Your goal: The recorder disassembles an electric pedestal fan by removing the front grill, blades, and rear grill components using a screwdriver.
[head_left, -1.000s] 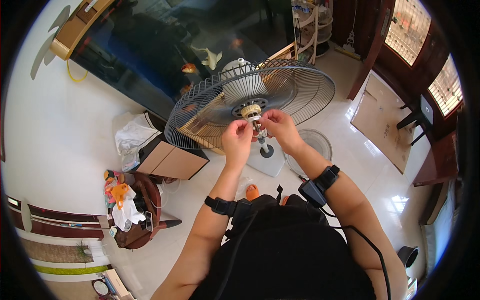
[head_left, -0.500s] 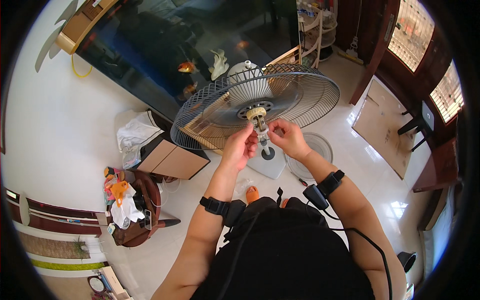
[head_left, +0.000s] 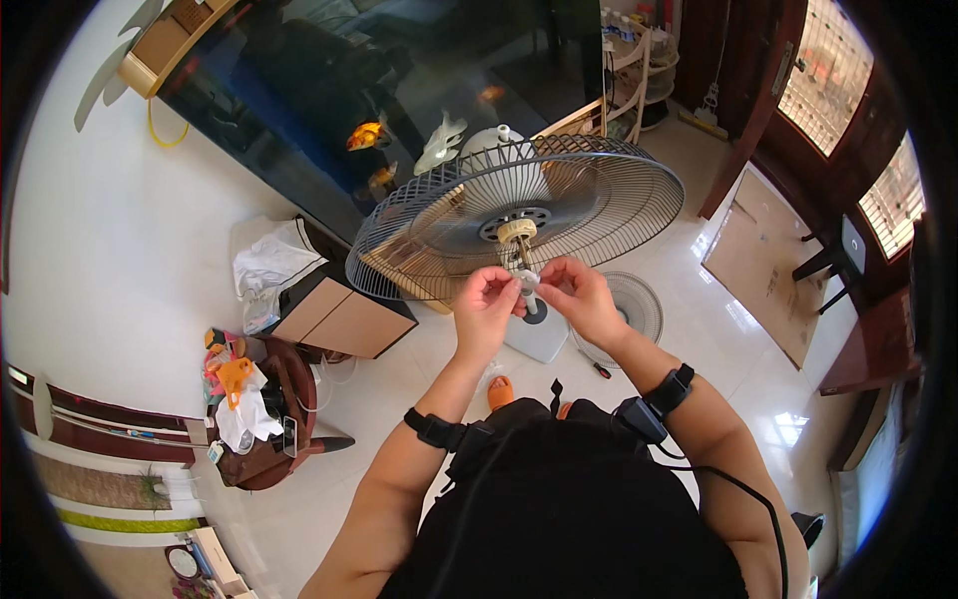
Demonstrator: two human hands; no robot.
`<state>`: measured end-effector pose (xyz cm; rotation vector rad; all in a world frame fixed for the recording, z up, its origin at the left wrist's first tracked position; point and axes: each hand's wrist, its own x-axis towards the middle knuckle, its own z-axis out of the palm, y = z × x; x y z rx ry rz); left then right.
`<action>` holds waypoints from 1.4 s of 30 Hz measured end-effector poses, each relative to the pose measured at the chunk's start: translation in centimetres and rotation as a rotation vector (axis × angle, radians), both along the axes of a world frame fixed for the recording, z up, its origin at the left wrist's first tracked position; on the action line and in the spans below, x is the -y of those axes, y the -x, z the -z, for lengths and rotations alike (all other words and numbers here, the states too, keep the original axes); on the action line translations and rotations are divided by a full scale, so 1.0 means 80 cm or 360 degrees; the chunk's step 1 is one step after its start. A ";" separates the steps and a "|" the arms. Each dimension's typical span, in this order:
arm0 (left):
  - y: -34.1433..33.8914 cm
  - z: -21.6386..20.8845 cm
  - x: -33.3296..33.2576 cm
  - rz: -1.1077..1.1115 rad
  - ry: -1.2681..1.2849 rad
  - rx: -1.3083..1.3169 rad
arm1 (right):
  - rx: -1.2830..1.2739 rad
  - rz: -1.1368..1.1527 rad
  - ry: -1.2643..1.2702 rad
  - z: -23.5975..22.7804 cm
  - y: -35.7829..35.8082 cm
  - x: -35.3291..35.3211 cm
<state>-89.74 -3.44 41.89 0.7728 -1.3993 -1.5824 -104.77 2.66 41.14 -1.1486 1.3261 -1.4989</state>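
Note:
A pedestal fan stands in front of me with its blade off. Its rear wire guard is tilted up toward me. A cream hub sits at the guard's centre, and a thin shaft sticks out from it. My left hand and my right hand meet at the shaft's tip. The fingertips of both pinch a small white piece there. Each wrist wears a black strap. The fan's white base shows below my hands.
A round front guard lies on the tiled floor to the right of the base, with a small screwdriver nearby. A big fish tank stands behind. A cabinet with white cloth and a cluttered brown stool stand left. Flat cardboard lies right.
My hands have drawn back from the hub along the shaft to its tip. The fan now sits higher and larger in view.

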 end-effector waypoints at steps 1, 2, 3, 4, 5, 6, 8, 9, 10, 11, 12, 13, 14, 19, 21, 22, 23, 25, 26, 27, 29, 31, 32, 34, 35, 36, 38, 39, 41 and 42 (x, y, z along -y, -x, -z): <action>0.004 0.002 0.000 -0.0007 0.0003 -0.0003 | -0.0003 -0.0007 0.0003 0.001 0.001 0.004; 0.008 0.005 0.000 -0.0029 0.0088 -0.0016 | -0.0086 0.0071 0.0054 0.001 0.003 0.010; 0.011 0.007 0.001 -0.0051 0.0173 -0.0029 | -0.0169 0.0150 0.0106 0.003 0.004 0.014; 0.013 0.010 0.003 -0.0052 0.0176 -0.0031 | -0.0172 0.0149 0.0109 0.007 0.005 0.017; 0.014 0.013 0.005 -0.0075 0.0172 -0.0011 | -0.0126 0.0140 0.0119 0.012 0.005 0.021; 0.015 0.014 0.007 -0.0097 0.0169 0.0009 | -0.0079 0.0131 0.0129 0.014 0.006 0.023; 0.017 0.013 0.010 -0.0127 0.0215 0.0016 | -0.0093 0.0155 0.0102 0.005 0.006 0.026; 0.018 0.012 0.012 -0.0155 0.0259 0.0025 | -0.0105 0.0181 0.0072 0.001 0.005 0.028; 0.020 0.010 0.015 -0.0153 0.0259 0.0024 | -0.0106 0.0183 0.0072 0.000 0.005 0.032; 0.022 0.008 0.020 -0.0167 0.0300 0.0020 | -0.0199 0.0240 0.0131 -0.001 0.006 0.036; 0.023 0.006 0.023 -0.0182 0.0341 0.0017 | -0.0293 0.0298 0.0190 -0.003 0.006 0.039; 0.024 0.005 0.026 -0.0182 0.0342 0.0016 | -0.0295 0.0298 0.0190 -0.005 0.006 0.043; 0.025 0.003 0.029 -0.0193 0.0342 0.0044 | -0.0260 0.0300 0.0198 -0.008 0.004 0.046; 0.028 0.008 0.036 -0.0256 0.0386 0.0075 | -0.0446 0.0374 0.0329 -0.008 0.003 0.054; 0.030 0.008 0.036 -0.0298 0.0381 0.0071 | -0.0475 0.0377 0.0447 0.001 0.006 0.057; 0.031 0.008 0.036 -0.0300 0.0379 0.0070 | -0.0476 0.0375 0.0446 0.003 0.006 0.058; 0.032 0.008 0.036 -0.0304 0.0387 0.0097 | -0.0350 0.0363 0.0290 0.005 0.006 0.059; 0.033 0.008 0.036 -0.0309 0.0392 0.0125 | -0.0225 0.0349 0.0132 0.006 0.006 0.061; 0.033 0.007 0.036 -0.0315 0.0418 0.0135 | -0.0255 0.0356 0.0145 0.005 0.006 0.061; 0.034 0.007 0.036 -0.0321 0.0444 0.0147 | -0.0285 0.0363 0.0158 0.004 0.007 0.062; 0.034 0.008 0.038 -0.0326 0.0451 0.0164 | -0.0205 0.0338 0.0138 -0.001 0.008 0.062; 0.036 0.007 0.039 -0.0326 0.0456 0.0186 | -0.0120 0.0318 0.0115 0.001 0.010 0.063; 0.037 0.005 0.038 -0.0322 0.0437 0.0183 | -0.0058 0.0304 0.0115 0.004 0.012 0.066; 0.038 0.000 0.038 -0.0314 0.0412 0.0186 | 0.0009 0.0291 0.0108 0.005 0.015 0.069; 0.038 -0.003 0.039 -0.0293 0.0436 0.0233 | 0.0071 0.0265 0.0079 0.003 0.016 0.069; 0.037 -0.004 0.040 -0.0271 0.0459 0.0280 | 0.0133 0.0239 0.0050 0.000 0.017 0.068; 0.038 -0.003 0.041 -0.0278 0.0450 0.0281 | 0.0110 0.0250 0.0095 -0.004 0.016 0.067; 0.039 -0.003 0.041 -0.0286 0.0445 0.0278 | 0.0084 0.0261 0.0143 -0.005 0.016 0.067; 0.040 -0.006 0.040 -0.0281 0.0445 0.0264 | 0.0095 0.0256 0.0155 -0.001 0.018 0.069; 0.041 -0.007 0.039 -0.0281 0.0446 0.0246 | 0.0103 0.0247 0.0170 0.000 0.019 0.070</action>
